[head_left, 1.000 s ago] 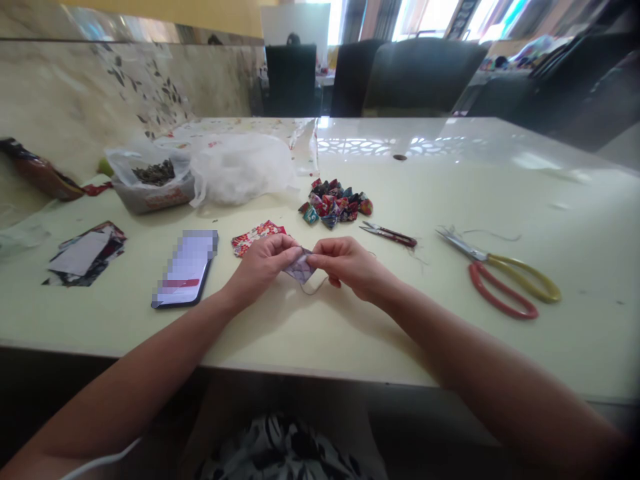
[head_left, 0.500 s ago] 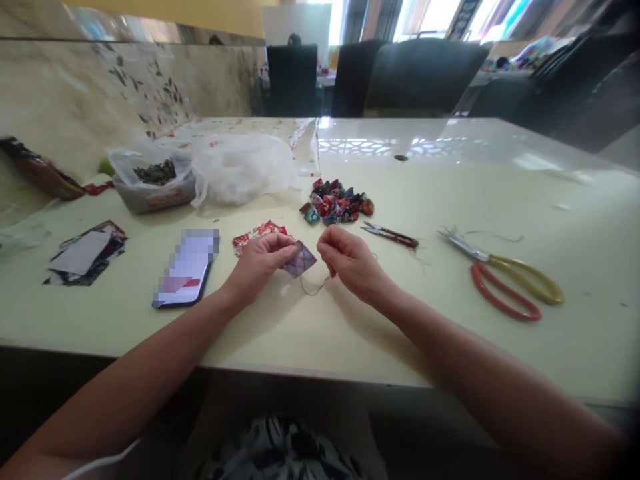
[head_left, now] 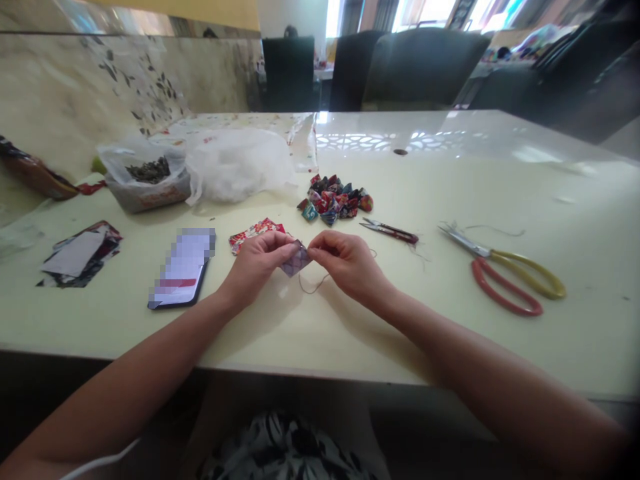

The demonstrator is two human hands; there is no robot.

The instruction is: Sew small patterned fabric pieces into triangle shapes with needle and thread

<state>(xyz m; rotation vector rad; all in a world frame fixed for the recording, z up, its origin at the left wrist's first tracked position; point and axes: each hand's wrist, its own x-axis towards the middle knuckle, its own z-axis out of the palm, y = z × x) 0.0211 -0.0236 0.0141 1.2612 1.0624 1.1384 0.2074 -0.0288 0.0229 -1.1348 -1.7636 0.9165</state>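
Observation:
My left hand pinches a small purple patterned fabric piece just above the table. My right hand is closed in a pinch at the piece's right edge, holding what looks like a needle too thin to make out. A brown thread loops down from the piece onto the table. Red patterned fabric squares lie just behind my left hand. A pile of small stuffed fabric shapes sits further back.
Small red-handled snips and large scissors with red and yellow handles lie to the right. A phone and a stack of fabric cuttings lie left. A white stuffing bag and a bagged tub stand behind.
My right hand drew away from the fabric piece half a second ago, pulling the thread, and has now come back to its right edge. My left hand kept hold of the piece.

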